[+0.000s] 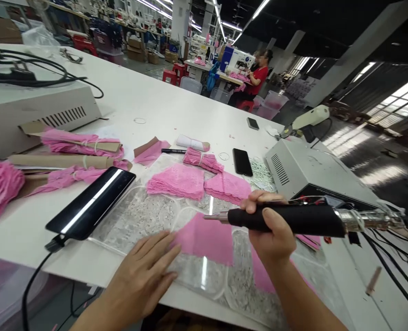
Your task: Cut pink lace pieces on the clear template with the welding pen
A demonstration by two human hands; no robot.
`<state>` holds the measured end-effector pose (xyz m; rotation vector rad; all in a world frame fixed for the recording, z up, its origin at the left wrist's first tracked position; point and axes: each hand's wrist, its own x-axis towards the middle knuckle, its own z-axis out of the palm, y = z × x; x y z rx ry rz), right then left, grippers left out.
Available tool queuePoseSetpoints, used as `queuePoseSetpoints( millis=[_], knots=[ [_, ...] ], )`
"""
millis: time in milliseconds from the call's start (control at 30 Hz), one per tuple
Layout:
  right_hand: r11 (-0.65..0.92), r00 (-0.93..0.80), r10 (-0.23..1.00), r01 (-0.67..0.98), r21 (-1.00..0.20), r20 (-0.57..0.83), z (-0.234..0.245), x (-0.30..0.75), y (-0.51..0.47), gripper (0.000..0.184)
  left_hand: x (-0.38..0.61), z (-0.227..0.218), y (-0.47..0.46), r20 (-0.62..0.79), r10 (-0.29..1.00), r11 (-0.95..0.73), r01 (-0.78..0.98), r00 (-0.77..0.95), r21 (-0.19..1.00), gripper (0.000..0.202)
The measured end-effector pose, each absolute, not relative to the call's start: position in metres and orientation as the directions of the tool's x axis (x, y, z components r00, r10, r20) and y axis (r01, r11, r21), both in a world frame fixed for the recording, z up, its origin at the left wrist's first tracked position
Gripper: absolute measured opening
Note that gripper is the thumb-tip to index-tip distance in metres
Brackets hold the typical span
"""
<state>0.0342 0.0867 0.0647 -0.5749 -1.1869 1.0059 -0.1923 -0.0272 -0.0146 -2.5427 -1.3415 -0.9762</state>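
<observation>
My right hand point(272, 227) is wrapped round a black-handled corded tool with a thin metal tip point(283, 218), held level above the work mat. Its tip points left, over the upper edge of a flat pink fabric piece point(207, 241). My left hand point(148, 266) lies with fingers stretched out, the fingertips at the left edge of that piece. Underneath is a clear mat point(204, 276) with grey speckled patches. Just beyond are two stacks of pink lace pieces, a larger one point(176, 180) and a smaller one point(227, 187). More pink fabric point(262, 271) shows partly behind my right forearm.
A black phone with a cable point(91, 202) stands at the left, near pink fabric bundles point(83, 142). Grey machine boxes stand left point(41, 115) and right point(317, 170). Another phone point(242, 162) lies behind the stacks. Cables point(390, 266) hang at the right. A person in red point(259, 76) sits at a distant sewing machine.
</observation>
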Motion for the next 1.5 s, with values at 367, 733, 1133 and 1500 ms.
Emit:
queuePoseSetpoints(
  millis=[367, 733, 1133, 1500],
  knots=[
    [0.489, 0.173, 0.872, -0.306, -0.817, 0.457, 0.042, 0.047, 0.089, 0.010, -0.193, -0.016, -0.022, 0.413, 0.756, -0.593, 0.799, 0.508, 0.101, 0.052],
    [0.489, 0.118, 0.871, -0.310, -0.815, 0.478, 0.040, 0.044, 0.092, 0.011, -0.194, -0.014, -0.022, 0.408, 0.756, -0.597, 0.794, 0.511, 0.112, 0.052],
    [0.475, 0.123, 0.879, -0.314, -0.822, 0.461, 0.041, 0.042, 0.092, 0.006, -0.195, -0.014, -0.020, 0.430, 0.740, -0.608, 0.787, 0.517, 0.101, 0.051],
    [0.491, 0.266, 0.865, -0.261, -0.831, 0.427, 0.050, 0.072, 0.092, 0.006, -0.197, -0.016, -0.020, 0.415, 0.737, -0.615, 0.784, 0.534, 0.085, 0.051]
  ],
)
